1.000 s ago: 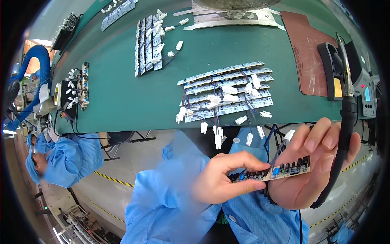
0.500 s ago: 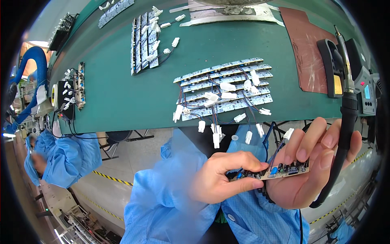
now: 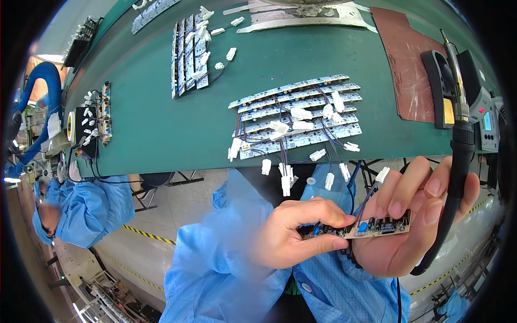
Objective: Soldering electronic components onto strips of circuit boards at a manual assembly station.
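In front of my body, both hands hold a narrow circuit board (image 3: 377,227) covered with black parts and a blue disc part. My left hand (image 3: 304,231) pinches its left end between thumb and forefinger. Around the right end curl the fingers of my right hand (image 3: 414,215). A soldering iron (image 3: 462,142) also rests in that hand, tip upward, its black cable bending down past the palm; the exact grip on it is partly hidden. Dark wires run up from the board to a white connector (image 3: 382,175).
On the green table (image 3: 145,134), a row of board strips (image 3: 301,142) with wired white plugs lies ahead of me. Another stack (image 3: 186,59) sits at far left. An iron holder (image 3: 437,91) and soldering station (image 3: 489,121) stand right, by a brown mat (image 3: 406,70). A person's blue sleeve (image 3: 97,215) shows left.
My view has shifted very slightly. Both hands keep their hold on the board, with only a tiny movement of the right fingers.
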{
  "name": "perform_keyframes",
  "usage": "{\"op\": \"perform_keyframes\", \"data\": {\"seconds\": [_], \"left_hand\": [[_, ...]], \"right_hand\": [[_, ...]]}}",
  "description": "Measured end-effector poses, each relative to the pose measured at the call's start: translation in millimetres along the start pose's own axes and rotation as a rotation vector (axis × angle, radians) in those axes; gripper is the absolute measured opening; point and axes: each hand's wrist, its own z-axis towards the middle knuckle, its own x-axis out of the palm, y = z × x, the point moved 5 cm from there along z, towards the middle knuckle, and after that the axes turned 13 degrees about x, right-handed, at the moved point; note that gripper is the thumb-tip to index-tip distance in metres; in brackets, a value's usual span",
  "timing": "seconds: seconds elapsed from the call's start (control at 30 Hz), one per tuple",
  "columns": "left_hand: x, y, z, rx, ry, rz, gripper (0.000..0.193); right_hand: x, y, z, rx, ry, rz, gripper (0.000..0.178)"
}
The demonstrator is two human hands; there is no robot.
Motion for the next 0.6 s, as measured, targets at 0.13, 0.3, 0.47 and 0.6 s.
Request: {"op": "perform_keyframes", "data": {"seconds": [0.13,0.3,0.47,0.6], "left_hand": [[1.3,-2.4,-1.4,-0.039,0.002,-0.010,0.032],[1.7,-2.1,-6.3,-0.140,0.029,-0.019,0.044],[0.4,-5.5,-9.2,-0.145,0.079,0.110,0.062],[-2.7,-6.4,-11.7,-0.075,0.114,0.157,0.066]], "right_hand": [[-1.3,0.2,1.0,-0.016,0.043,0.024,0.053],[-2.8,-1.8,2.6,-0.040,-0.016,0.014,0.050],[-5.0,0.0,2.3,-0.003,-0.141,-0.091,0.048],[-5.8,1.4,4.3,-0.035,-0.118,-0.095,0.048]]}}
